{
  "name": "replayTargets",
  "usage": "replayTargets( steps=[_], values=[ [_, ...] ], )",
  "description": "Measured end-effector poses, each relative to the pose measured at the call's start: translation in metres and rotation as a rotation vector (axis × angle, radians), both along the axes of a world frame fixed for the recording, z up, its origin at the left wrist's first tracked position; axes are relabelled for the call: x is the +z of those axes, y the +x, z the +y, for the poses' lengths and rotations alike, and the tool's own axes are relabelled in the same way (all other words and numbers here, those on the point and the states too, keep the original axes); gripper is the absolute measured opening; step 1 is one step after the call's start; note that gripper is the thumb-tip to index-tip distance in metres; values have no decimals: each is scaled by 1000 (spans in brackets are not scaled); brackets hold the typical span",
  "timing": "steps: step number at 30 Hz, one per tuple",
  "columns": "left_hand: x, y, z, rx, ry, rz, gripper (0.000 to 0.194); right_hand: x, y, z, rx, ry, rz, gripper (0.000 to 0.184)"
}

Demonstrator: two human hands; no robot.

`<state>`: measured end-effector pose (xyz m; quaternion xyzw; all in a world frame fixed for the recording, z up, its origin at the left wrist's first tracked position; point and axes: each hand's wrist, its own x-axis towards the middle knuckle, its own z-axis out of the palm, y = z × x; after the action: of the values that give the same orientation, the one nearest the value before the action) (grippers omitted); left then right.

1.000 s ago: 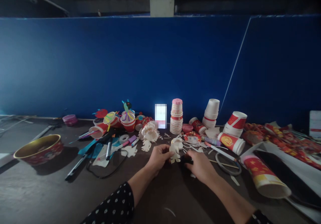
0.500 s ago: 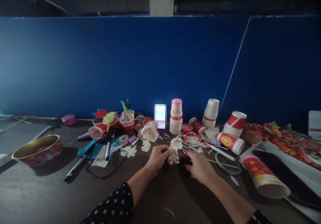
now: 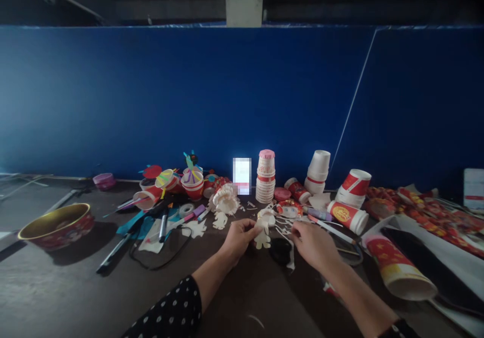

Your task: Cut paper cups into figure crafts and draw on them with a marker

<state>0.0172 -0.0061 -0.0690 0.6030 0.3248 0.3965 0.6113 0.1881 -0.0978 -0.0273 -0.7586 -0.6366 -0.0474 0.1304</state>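
Head view: the left hand [image 3: 238, 239] pinches a cream paper cut-out figure [image 3: 262, 232] between its fingertips, above the dark tabletop [image 3: 56, 292]. The right hand [image 3: 312, 244] is partly curled, its grip unclear, just beside a black object [image 3: 280, 251] too dark to identify. Three paper-cup stacks [image 3: 265, 176] stand beyond.

My left hand [image 3: 238, 239] pinches at centre frame above the tabletop, fingertips drawn together, the left forearm [image 3: 214, 282] rising from a black polka-dot sleeve [image 3: 164, 310]. My right hand [image 3: 312, 244] hovers just beside it, fingers curled downward, knuckles up. The bare right forearm [image 3: 359, 290] reaches in from lower right, a dark band [image 3: 397, 329] at the wrist.
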Motion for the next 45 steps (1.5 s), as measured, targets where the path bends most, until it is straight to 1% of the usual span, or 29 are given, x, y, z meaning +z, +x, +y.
replayTargets(
  steps=[3, 6, 7, 10, 12, 15, 20, 25, 27, 29, 30, 32, 34, 36, 38, 39, 40, 42, 45],
  values=[
    [-1, 1, 0, 0, 6, 12, 37, 10, 15, -3, -113, -71, -92, 15],
    [-2, 1, 1, -5, 3, 3, 36, 19, 28, -8, -194, -163, -129, 31],
    [-3, 1, 1, -4, -2, -2, 36, 21, 32, -10, -198, -207, -131, 31],
    [-3, 0, 1, -6, -15, -19, 33, 23, 41, -13, -211, -307, -102, 24],
    [-2, 0, 0, -22, -28, -47, 31, 23, 45, -13, -226, -343, -63, 22],
    [1, -1, -2, -36, -47, -81, 30, 21, 50, -12, -267, -341, -35, 24],
    [5, -1, -4, -27, -50, -77, 27, 19, 56, -13, -295, -348, -22, 25],
    [5, -1, -4, -21, -41, -76, 27, 18, 60, -12, -280, -362, 0, 23],
    [4, -1, -3, -23, -38, -70, 28, 18, 62, -10, -267, -331, 13, 19],
    [2, -1, -3, -31, -44, -70, 29, 19, 65, -8, -268, -258, 46, 16],
    [2, -1, -3, -37, -48, -75, 30, 19, 66, -6, -267, -212, 79, 18],
    [2, -1, -3, -49, -53, -94, 30, 20, 68, -5, -262, -101, 210, 24],
    [2, 0, -3, -58, -58, -106, 31, 21, 65, -3, -249, 53, 475, 27],
    [3, 0, -4, -53, -64, -105, 31, 22, 59, -1, -218, 250, 873, 23],
    [3, 1, -4, -41, -69, -96, 31, 23, 51, 1, -137, 436, 1318, 19],
    [3, 2, -5, -37, -67, -92, 31, 23, 46, 2, -90, 501, 1516, 15],
    [3, 2, -5, -37, -62, -90, 32, 22, 41, 3, -56, 526, 1685, 15],
    [2, 3, -7, -48, -50, -98, 32, 20, 32, 5, 16, 561, 1916, 17],
    [2, 5, -10, -79, -50, -118, 34, 15, 19, 7, 125, 548, 2058, 19]
  ],
)
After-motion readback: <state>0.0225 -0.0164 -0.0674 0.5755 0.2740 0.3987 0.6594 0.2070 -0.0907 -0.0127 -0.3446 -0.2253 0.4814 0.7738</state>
